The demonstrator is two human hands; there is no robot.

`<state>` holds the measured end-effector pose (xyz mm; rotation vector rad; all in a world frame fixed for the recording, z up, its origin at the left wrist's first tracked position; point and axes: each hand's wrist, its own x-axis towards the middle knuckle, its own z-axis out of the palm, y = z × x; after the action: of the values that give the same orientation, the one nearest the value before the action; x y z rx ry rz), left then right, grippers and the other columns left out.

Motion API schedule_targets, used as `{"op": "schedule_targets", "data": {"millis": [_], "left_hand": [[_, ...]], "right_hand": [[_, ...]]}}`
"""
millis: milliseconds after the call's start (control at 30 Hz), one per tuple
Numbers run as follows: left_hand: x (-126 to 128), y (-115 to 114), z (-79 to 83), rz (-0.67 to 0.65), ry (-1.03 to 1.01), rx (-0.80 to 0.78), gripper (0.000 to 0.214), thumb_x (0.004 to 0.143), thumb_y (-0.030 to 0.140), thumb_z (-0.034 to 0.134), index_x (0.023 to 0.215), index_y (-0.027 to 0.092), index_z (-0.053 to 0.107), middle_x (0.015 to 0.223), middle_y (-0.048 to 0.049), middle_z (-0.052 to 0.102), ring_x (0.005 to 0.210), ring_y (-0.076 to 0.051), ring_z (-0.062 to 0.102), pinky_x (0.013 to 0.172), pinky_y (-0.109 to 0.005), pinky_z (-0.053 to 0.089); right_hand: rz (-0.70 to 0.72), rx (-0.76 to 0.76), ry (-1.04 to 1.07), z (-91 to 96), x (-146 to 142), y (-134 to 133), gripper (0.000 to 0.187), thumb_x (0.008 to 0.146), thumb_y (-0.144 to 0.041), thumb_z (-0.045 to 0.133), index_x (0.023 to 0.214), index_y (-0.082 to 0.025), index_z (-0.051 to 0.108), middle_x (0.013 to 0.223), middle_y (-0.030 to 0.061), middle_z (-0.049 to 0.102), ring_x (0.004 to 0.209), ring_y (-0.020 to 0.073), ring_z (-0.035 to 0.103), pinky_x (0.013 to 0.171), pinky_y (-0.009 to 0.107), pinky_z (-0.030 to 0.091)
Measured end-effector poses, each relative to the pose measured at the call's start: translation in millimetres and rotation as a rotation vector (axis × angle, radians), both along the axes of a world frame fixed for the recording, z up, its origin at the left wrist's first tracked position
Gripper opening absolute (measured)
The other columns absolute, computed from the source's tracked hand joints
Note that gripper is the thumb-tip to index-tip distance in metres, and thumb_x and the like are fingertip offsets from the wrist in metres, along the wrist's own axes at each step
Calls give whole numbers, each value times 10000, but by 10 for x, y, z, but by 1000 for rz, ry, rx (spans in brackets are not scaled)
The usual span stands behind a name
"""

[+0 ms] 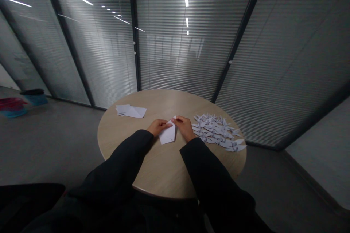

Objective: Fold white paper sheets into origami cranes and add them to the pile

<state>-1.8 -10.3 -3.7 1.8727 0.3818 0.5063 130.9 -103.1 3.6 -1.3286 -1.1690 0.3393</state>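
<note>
White folded paper sheet [167, 135], a narrow, pointed form, sits near the centre of the pale wood-finish round bench [164, 169], directly between the two forearms. The left hand [158, 127] lies along the sheet's upper left edge; its fingers [166, 125] extend rightward and pinch the paper. The right hand [184, 128] approaches from the opposite side, and its fingers [176, 119] close on the sheet's upper tip. Both sets of fingers are nearly closed on the paper, with the fingertips almost meeting; the exact contact beneath the folds cannot be resolved from this view. The grip appears to be placed high on the sheet so that its lower part stays supported on the bench.

A stack of loose white paper sheets [130, 111] lies toward the far side of the bench, within reach of the left hand. To the right, a dense spread of folded paper cranes [216, 131] extends to the bench edge, just beside the right hand — this layout appears to keep the two groups apart and away from the hands. Black sleeves [207, 174] cover both forearms. Glass partitions with slatted blinds [191, 43] stand behind the bench; red and blue containers [13, 108] sit on the grey floor [54, 145] at far left.
</note>
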Motion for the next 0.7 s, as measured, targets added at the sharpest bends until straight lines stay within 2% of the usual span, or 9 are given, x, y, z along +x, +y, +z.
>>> {"op": "schedule_targets", "data": {"millis": [133,300,533,700], "left_hand": [[12,-12,14,-11,-12,-62,519,631,634,595,642,116,565,538,11,497,486,-93,416,483,-236,287],[22,-23,15,-24,-62,-60,497,659,611,602,613,118,560,525,12,501,486,-86,423,497,-234,304],[34,-60,24,-62,-56,-227,521,598,618,666,671,107,592,563,-33,599,481,-128,549,524,-277,442],[41,-33,-9,-79,-64,-265,519,606,604,671,687,96,604,563,-49,616,485,-140,575,542,-301,486]], "right_hand": [[-91,48,47,25,-1,-15,275,663,-410,636,579,-153,590,558,-20,514,547,119,455,533,242,337],[-167,108,133,62,17,-39,280,651,-419,647,585,-156,575,553,-27,504,539,115,441,517,238,332],[-231,184,236,53,60,-49,294,679,-432,627,604,-156,559,560,-37,487,544,108,430,513,232,328],[-269,212,258,38,89,-37,312,668,-448,637,592,-160,541,551,-45,464,537,102,406,496,228,306]]}}
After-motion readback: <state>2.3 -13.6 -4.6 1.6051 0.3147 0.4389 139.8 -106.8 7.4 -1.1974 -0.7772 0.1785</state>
